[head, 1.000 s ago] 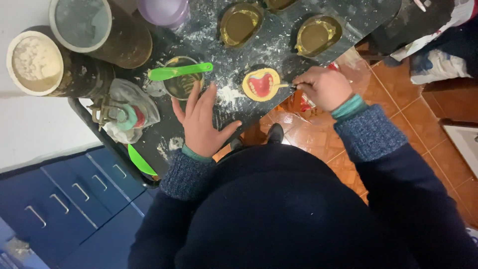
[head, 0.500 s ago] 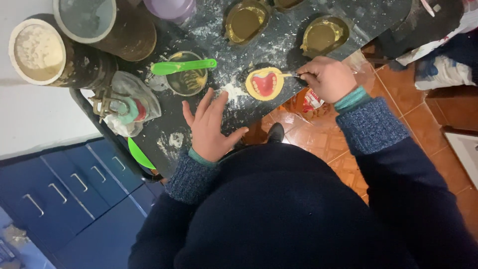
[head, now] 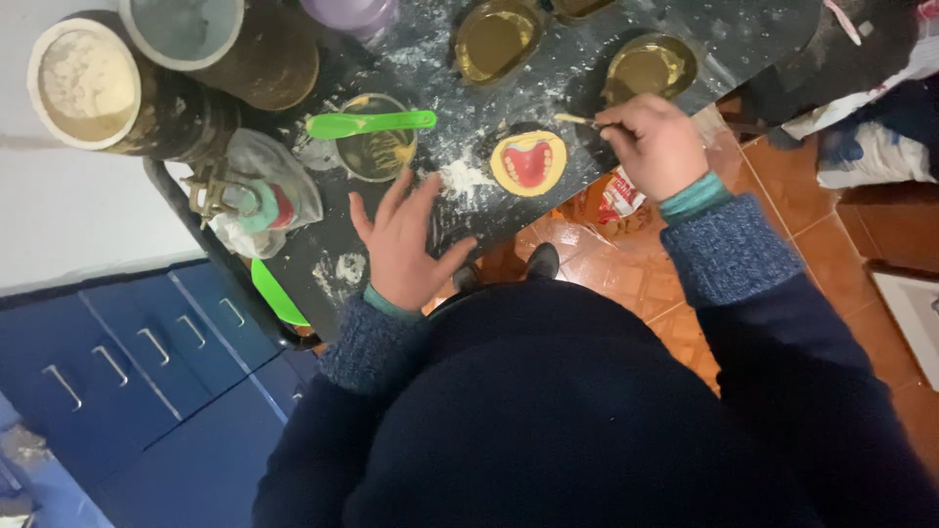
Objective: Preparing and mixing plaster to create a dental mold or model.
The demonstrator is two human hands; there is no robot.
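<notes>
Worktop point(head: 606, 88) first, dark and dusted with white powder, running slantwise across the view, with blue drawers point(head: 117, 362) below it on the left and orange floor tiles point(head: 812, 186) off its edge on the right. Big tubs point(head: 83, 83) of pale powder crowd the far left corner, and shallow brass-coloured rings point(head: 494, 39) sit along the top. Nearer the middle, a small bowl point(head: 375, 152) with a green spatula point(head: 367, 124) laid across its rim. Now the centrepiece: a round yellowish mould point(head: 529, 162) holding a red gum-shaped piece with pale teeth, sitting near the worktop's edge, right between both hands. Left hand point(head: 403, 244) is spread flat on the worktop, fingers apart, gripping nothing, just beside a little heap of spilled powder point(head: 462, 179). Right hand point(head: 653, 145) is pinched around a thin stick-like tool point(head: 577, 119), its pale tip hovering above and to the right of the mould, not touching it. Risk, as I judge it: that mould sits close to the edge, so a sideways nudge from either hand could send it onto the tiles. The loose powder could let it skid under pressure, and an unsteady tool tip could gouge the soft red part.
</notes>
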